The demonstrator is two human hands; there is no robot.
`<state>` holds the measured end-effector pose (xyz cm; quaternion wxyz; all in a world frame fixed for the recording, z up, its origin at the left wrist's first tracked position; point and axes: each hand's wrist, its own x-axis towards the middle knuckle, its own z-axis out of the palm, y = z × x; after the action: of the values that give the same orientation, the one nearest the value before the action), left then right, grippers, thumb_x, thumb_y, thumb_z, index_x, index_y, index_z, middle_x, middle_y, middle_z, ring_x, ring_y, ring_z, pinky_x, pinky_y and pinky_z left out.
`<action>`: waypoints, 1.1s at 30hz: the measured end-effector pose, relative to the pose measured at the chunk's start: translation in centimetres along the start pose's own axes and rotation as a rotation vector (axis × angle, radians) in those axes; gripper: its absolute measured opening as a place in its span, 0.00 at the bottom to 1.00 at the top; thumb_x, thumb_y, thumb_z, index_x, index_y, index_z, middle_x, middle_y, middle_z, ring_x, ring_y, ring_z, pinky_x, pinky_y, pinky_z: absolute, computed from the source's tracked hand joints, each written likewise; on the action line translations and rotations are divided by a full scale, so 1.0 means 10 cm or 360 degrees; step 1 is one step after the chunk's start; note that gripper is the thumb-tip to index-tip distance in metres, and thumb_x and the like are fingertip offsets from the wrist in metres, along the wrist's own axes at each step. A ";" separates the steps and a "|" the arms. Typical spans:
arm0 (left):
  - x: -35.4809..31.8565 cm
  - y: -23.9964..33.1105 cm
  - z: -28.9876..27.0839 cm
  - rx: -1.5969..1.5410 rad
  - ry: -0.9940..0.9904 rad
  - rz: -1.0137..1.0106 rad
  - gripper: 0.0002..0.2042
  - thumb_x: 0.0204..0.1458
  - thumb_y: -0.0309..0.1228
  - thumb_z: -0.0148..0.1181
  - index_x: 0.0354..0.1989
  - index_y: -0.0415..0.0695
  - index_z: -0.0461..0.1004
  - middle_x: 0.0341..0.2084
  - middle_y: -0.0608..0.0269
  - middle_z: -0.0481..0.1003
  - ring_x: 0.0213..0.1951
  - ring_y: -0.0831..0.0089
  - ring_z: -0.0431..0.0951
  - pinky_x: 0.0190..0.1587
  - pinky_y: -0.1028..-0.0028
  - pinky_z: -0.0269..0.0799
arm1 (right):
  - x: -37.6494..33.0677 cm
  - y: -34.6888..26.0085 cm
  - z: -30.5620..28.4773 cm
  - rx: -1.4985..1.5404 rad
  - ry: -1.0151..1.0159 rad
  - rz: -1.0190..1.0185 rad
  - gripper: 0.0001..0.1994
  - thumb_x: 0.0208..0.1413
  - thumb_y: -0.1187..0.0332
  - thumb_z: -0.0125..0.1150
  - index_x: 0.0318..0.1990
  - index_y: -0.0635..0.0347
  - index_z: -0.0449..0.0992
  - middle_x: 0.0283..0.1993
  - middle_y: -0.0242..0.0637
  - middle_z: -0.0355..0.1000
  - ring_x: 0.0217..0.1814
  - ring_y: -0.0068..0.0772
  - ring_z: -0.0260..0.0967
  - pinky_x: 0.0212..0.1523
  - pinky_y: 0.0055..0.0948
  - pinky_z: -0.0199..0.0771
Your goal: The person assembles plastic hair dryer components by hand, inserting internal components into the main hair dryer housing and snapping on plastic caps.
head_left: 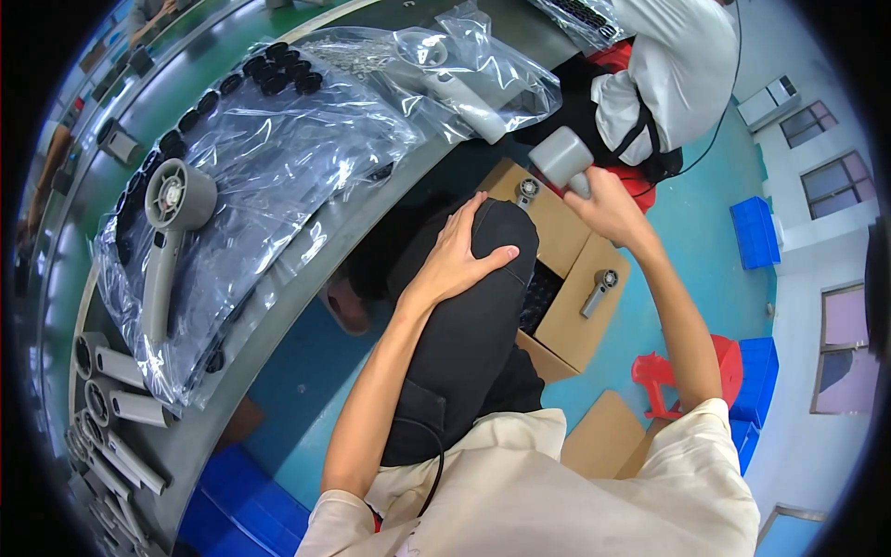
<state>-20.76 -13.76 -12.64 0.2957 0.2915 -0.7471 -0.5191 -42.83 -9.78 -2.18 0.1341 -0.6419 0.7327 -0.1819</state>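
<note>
My right hand (608,206) is closed around the handle of a grey handheld fan (560,156), raised above an open cardboard box. The fan's round head points up and to the left. My left hand (457,255) lies on my dark-trousered knee (497,232), fingers stretched out and holding nothing. On the bench at left, another grey handheld fan (181,197) rests on a clear plastic bag (278,176). Two small fan shapes show on the flaps of the cardboard box (561,330); I cannot tell whether they are printed. Dark items inside the box are partly hidden.
The curved bench edge (311,246) runs along my left side. Black round caps (283,70) and several more fans (125,404) lie on it. A person in white (673,74) sits at the far right. Red stool (654,381) and blue bins (754,232) stand at right.
</note>
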 end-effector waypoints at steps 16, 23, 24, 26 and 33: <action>-0.50 0.71 -0.10 -0.0994 0.0065 0.0207 0.41 0.43 0.29 0.63 0.64 0.43 0.44 0.63 0.55 0.51 0.64 0.64 0.49 0.64 0.64 0.46 | -0.72 -0.76 0.03 0.0833 -0.0617 0.0061 0.18 0.44 0.63 0.63 0.41 0.66 0.71 0.31 0.40 0.73 0.34 0.33 0.71 0.36 0.32 0.69; -1.29 2.17 -1.62 0.0178 0.0722 -0.0031 0.32 0.35 0.32 0.72 0.52 0.38 0.66 0.49 0.55 0.67 0.50 0.66 0.68 0.52 0.70 0.62 | -0.23 -1.81 -0.46 0.1242 -0.1246 -0.0985 0.16 0.43 0.71 0.68 0.40 0.64 0.73 0.36 0.39 0.71 0.38 0.25 0.70 0.35 0.25 0.70; -1.14 2.08 -2.01 0.0515 0.0940 0.0128 0.33 0.36 0.39 0.71 0.51 0.39 0.66 0.46 0.58 0.68 0.49 0.67 0.69 0.51 0.71 0.63 | 0.04 -1.90 -0.60 0.1166 -0.1260 -0.0868 0.11 0.43 0.72 0.66 0.36 0.63 0.75 0.35 0.39 0.72 0.34 0.27 0.71 0.34 0.24 0.70; -0.69 2.25 -2.63 0.0162 0.1239 -0.0057 0.27 0.42 0.46 0.64 0.45 0.40 0.67 0.41 0.65 0.69 0.41 0.74 0.71 0.46 0.75 0.66 | 0.78 -2.16 -0.76 0.0717 -0.0864 -0.0966 0.07 0.50 0.68 0.59 0.28 0.63 0.76 0.24 0.34 0.70 0.24 0.23 0.67 0.23 0.22 0.62; 0.70 0.93 -5.03 0.0266 0.1381 -0.0395 0.27 0.44 0.49 0.62 0.45 0.40 0.69 0.34 0.62 0.74 0.33 0.71 0.75 0.32 0.68 0.73 | 3.92 -2.70 0.40 -0.0169 0.0061 -0.1091 0.27 0.45 0.46 0.59 0.23 0.68 0.76 0.25 0.54 0.71 0.29 0.54 0.71 0.32 0.41 0.72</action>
<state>10.90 -46.64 11.51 0.4922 0.5921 -0.5529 -0.3186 -22.51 -51.86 7.50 0.0179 -0.8533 0.4852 -0.1901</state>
